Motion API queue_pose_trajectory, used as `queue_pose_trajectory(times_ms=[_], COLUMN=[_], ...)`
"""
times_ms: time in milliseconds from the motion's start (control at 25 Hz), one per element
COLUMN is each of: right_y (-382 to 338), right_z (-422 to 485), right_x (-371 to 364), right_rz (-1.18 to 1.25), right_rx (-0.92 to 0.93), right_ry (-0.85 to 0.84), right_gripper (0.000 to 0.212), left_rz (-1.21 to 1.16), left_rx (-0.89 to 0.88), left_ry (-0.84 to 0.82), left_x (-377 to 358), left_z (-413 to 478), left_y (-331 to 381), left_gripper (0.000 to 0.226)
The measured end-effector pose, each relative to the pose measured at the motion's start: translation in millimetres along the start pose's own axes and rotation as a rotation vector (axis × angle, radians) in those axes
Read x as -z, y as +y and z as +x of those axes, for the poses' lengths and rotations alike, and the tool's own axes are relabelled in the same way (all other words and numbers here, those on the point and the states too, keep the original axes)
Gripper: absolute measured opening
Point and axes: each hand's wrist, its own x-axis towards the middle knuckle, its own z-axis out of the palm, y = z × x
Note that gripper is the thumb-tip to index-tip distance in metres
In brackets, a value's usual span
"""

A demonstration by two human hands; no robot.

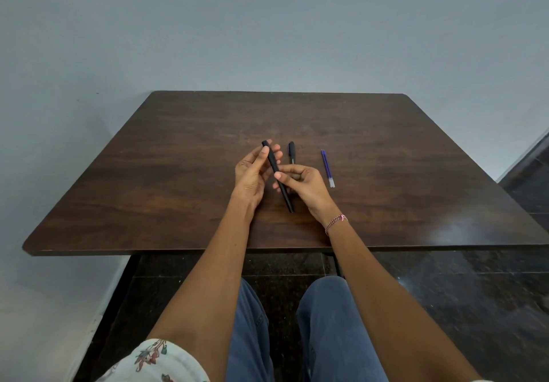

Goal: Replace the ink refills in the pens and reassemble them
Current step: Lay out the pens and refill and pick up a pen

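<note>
Holds one black pen [275, 172] slanted, left grip [252, 175] pinching its far capped end, right grip [304, 187] curled round its middle. Has a second black pen [291, 150] lying on the counter [401, 150] just beyond the right grip, two blue refills [327, 168] side by side to its right.

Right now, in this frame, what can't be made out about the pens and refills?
Head view only:
- held pen: the right hand covers its middle and the left hand wraps its far end, so any joint is unseen.
- second pen: near end hidden behind the right hand.
- refills: too small to judge ink level.
</note>
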Motion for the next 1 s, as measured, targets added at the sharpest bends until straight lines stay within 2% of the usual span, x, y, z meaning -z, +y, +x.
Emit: queue_pose_trajectory(times_ms=[440, 640, 880, 1000], right_y=[2.6, 5.6, 3.5, 0.2], right_z=[-0.9, -1.2, -2.2, -1.2], right_x=[-5.6, -3.4, 0.6, 7.6], right_rz=[-0.211, -0.400, -0.236, -0.110], right_rx=[0.080, 0.112, 0.037, 0.011], right_ry=[0.238, 0.350, 0.189, 0.129], right_gripper=[0.024, 0.027, 0.023, 0.025], left_rz=[-0.094, -0.081, -0.161, -0.123], left_rx=[-0.064, -0.101, -0.133, -0.152], left_ry=[0.126, 0.203, 0.283, 0.294], left_x=[-3.2, -2.0, -1.0, -2.5], left_z=[-3.8, -3.8, 1.6, 5.8], left_y=[3.1, 1.4, 1.5, -0.6], left_gripper=[0.012, 0.011, 0.009, 0.009])
